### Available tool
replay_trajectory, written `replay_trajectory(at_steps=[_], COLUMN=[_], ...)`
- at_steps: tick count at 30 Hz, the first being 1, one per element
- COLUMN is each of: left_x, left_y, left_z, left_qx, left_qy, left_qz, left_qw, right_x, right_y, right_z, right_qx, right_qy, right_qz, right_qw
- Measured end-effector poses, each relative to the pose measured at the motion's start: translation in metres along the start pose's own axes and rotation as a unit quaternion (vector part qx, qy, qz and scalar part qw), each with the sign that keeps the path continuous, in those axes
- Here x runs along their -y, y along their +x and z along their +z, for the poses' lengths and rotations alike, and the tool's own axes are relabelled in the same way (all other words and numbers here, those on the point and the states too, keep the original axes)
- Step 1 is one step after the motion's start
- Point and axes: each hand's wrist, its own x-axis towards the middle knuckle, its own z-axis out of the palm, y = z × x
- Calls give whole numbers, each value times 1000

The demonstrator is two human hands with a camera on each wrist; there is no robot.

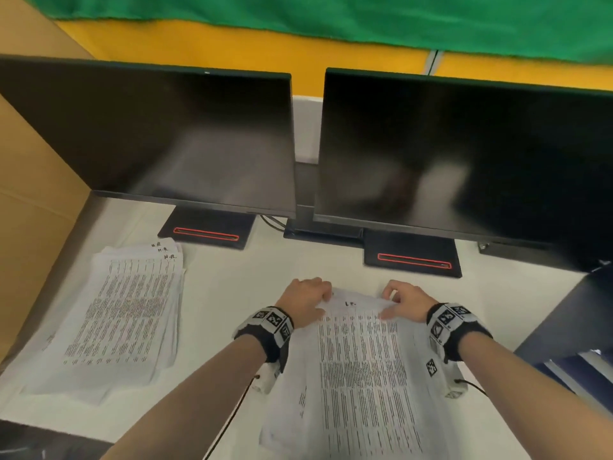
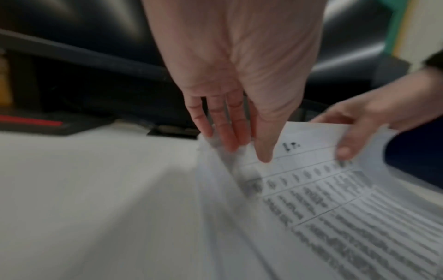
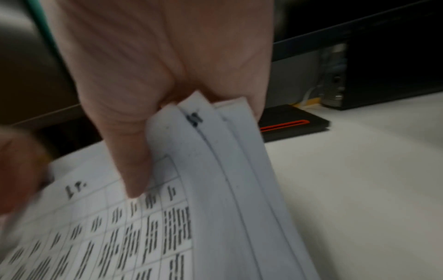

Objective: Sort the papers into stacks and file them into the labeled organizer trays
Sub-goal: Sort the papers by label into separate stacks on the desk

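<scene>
The white counter [image 1: 232, 287] is hemmed in at the back by two dark monitors, the left black flat screen [image 1: 159, 141] and the right black flat screen [image 1: 464, 154], each on a black base with a red slot. A tan cardboard wall [image 1: 30, 210] closes the left side, and a dark blue piece of furniture [image 1: 570, 313] stands at the right edge. A bare strip of counter lies between the two paper piles.

The near pile of white printed sheets [image 1: 361, 376] lies in front of the person, covered in a ruled table of dense black text, with a short handwritten mark at its top margin. Its far edge is raised off the counter and the sheets bow. A second stack of similar printed sheets [image 1: 126, 313] lies to the left, fanned a little, with handwritten letters on its top corners.

The left hand [image 1: 306, 298] pinches the pile's far left corner, thumb on top and fingers [image 2: 223, 125] under the sheets. The right hand [image 1: 406, 302] pinches the far right corner, thumb pressed on the printed face, fingers curled behind several sheets.
</scene>
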Motion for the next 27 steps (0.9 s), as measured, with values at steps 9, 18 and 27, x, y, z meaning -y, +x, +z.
replay_trajectory(at_steps=[9,18,27], left_x=[9,22,41], left_y=[-1,-14,-26], left_z=[17,-6,-21], left_qx=[-38,26,-20], left_qy=[-40,-100,-77], left_qz=[-43,-43,-30], left_qw=[998,994,996], right_x=[-37,-34,-41], right_y=[-10,-15,-15], right_z=[6,5,7], right_qx=[-46,-9,-51], right_qy=[150,212,158], right_qz=[0,50,25], right_qw=[988,976,986])
